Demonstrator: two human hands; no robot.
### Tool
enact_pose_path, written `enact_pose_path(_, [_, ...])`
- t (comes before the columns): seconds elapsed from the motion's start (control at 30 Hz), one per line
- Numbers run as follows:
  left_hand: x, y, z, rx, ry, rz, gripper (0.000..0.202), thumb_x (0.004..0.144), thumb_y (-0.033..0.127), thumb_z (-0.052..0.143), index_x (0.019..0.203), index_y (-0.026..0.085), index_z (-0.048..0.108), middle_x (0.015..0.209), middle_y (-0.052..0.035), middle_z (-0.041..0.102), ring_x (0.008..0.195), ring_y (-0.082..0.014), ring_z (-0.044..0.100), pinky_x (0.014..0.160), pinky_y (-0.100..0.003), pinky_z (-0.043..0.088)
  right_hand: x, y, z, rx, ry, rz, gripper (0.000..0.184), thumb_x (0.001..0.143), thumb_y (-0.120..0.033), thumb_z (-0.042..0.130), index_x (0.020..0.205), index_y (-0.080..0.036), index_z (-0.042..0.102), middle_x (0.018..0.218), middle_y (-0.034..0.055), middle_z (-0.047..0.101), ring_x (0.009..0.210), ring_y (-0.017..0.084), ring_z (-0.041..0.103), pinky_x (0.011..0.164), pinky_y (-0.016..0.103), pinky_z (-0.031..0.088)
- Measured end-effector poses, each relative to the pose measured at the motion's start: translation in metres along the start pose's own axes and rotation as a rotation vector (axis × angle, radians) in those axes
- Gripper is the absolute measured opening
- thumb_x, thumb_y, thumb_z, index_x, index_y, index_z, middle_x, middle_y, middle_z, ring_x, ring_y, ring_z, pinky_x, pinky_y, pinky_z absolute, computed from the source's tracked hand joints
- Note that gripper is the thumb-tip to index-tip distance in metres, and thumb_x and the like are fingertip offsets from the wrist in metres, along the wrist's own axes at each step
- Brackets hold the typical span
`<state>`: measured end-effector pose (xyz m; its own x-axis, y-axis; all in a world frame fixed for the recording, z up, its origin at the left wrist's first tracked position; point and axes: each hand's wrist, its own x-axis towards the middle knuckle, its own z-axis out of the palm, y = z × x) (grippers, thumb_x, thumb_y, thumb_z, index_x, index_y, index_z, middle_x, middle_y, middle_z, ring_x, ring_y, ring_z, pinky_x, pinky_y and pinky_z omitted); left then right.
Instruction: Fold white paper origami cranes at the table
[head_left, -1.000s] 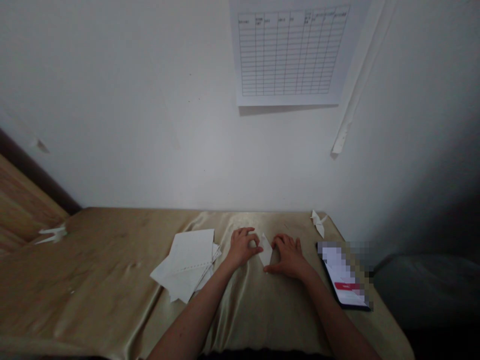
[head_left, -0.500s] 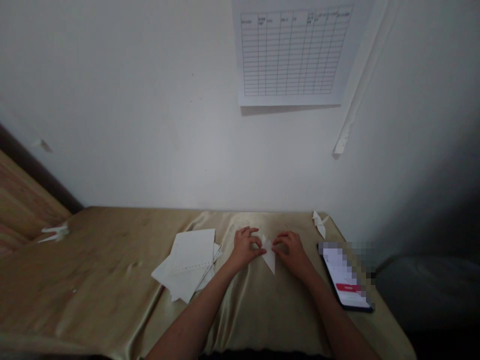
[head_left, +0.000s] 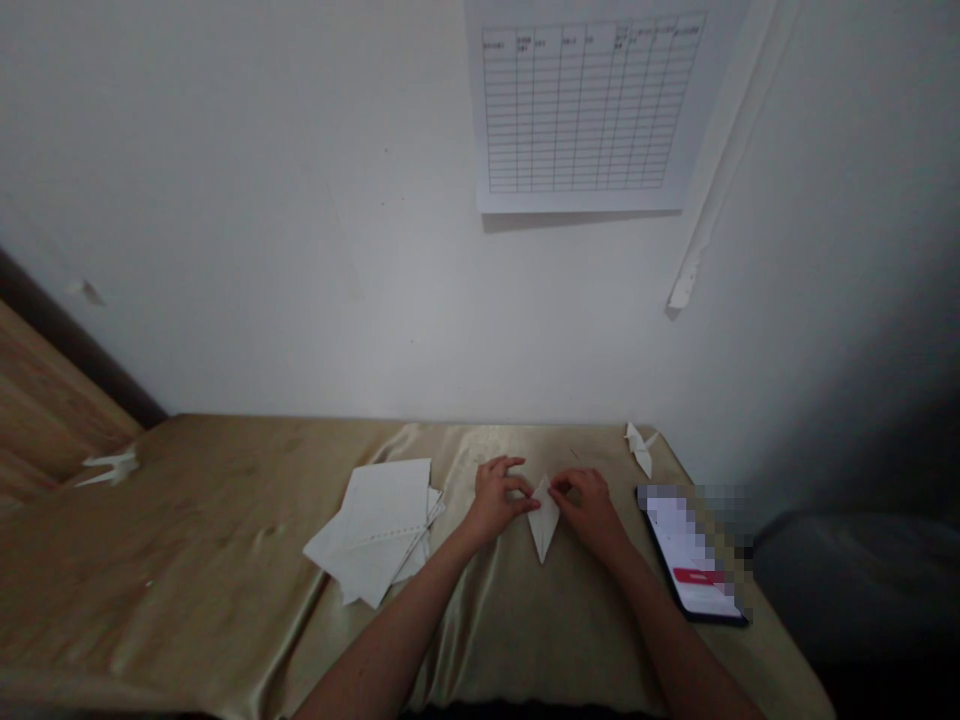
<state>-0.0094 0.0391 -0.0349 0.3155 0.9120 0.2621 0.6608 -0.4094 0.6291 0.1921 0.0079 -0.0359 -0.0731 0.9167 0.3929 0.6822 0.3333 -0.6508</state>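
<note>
A small white folded paper, kite-shaped with its long point toward me, is held just above or on the gold cloth between my hands. My left hand pinches its left edge with thumb and index finger, the other fingers lifted off. At its upper right edge, my right hand grips the paper between thumb and fingertips. A faint crease runs down the middle of the paper.
Loose white paper sheets lie piled to the left. A phone rests at the right, below a folded paper figure. Another white paper figure sits far left. The wall rises behind the gold-covered table.
The folded paper has turned, its long point swinging slightly left and nearer to me, and more of its kite shape shows. Both hands have shifted slightly right and keep their pinch.
</note>
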Motion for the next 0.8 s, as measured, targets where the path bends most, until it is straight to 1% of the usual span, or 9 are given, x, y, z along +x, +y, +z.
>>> enact_pose_path(0.13, [0.001, -0.001, 0.002, 0.007, 0.013, 0.009, 0.008, 0.071, 0.033, 0.083, 0.075, 0.028, 0.078, 0.135, -0.0005, 0.061, 0.133, -0.0294, 0.044, 0.113, -0.048, 0.032, -0.001, 0.000, 0.002, 0.022, 0.024, 0.007, 0.017, 0.085, -0.037, 0.058, 0.085, -0.022, 0.067, 0.090, 0.0039, 0.070, 0.096, 0.022, 0.061, 0.102, 0.045, 0.036])
enact_pose_path(0.27, [0.000, 0.001, 0.002, 0.021, -0.004, 0.005, 0.009, 0.071, 0.035, 0.083, 0.074, 0.028, 0.077, 0.134, 0.0003, 0.061, 0.133, -0.0298, 0.044, 0.114, -0.050, 0.029, 0.000, -0.001, 0.003, 0.047, 0.030, 0.000, 0.019, 0.086, -0.037, 0.057, 0.092, -0.023, 0.068, 0.094, 0.0043, 0.071, 0.095, 0.022, 0.062, 0.103, 0.045, 0.035])
enact_pose_path(0.4, [-0.001, 0.006, -0.001, 0.014, -0.033, -0.005, 0.009, 0.072, 0.038, 0.082, 0.074, 0.030, 0.077, 0.134, 0.0014, 0.061, 0.134, -0.0299, 0.042, 0.116, -0.053, 0.023, 0.002, -0.003, 0.003, 0.040, 0.049, 0.016, 0.018, 0.085, -0.034, 0.056, 0.092, -0.023, 0.069, 0.090, 0.0049, 0.071, 0.093, 0.023, 0.062, 0.099, 0.044, 0.038])
enact_pose_path(0.5, [-0.002, 0.008, -0.003, 0.014, -0.055, -0.018, 0.010, 0.072, 0.038, 0.082, 0.074, 0.030, 0.077, 0.134, 0.0013, 0.061, 0.135, -0.0303, 0.040, 0.117, -0.055, 0.021, 0.002, -0.005, 0.003, 0.074, 0.059, -0.005, 0.016, 0.084, -0.033, 0.057, 0.090, -0.022, 0.067, 0.089, 0.0051, 0.071, 0.092, 0.022, 0.062, 0.096, 0.042, 0.041])
enact_pose_path(0.7, [-0.003, 0.008, -0.002, 0.021, -0.087, -0.019, 0.009, 0.074, 0.039, 0.080, 0.074, 0.030, 0.077, 0.135, 0.0007, 0.060, 0.135, -0.0314, 0.039, 0.117, -0.061, 0.014, 0.002, -0.008, 0.002, 0.129, 0.057, -0.007, 0.013, 0.080, -0.031, 0.059, 0.088, -0.023, 0.066, 0.088, 0.0041, 0.070, 0.091, 0.023, 0.061, 0.094, 0.041, 0.043])
enact_pose_path(0.8, [-0.003, 0.007, -0.001, 0.016, -0.082, -0.013, 0.010, 0.074, 0.039, 0.080, 0.074, 0.030, 0.077, 0.134, 0.0005, 0.060, 0.134, -0.0304, 0.040, 0.118, -0.059, 0.014, 0.003, -0.007, 0.003, 0.141, 0.066, -0.011, 0.014, 0.080, -0.033, 0.060, 0.088, -0.023, 0.066, 0.086, 0.0036, 0.069, 0.090, 0.022, 0.061, 0.094, 0.041, 0.043])
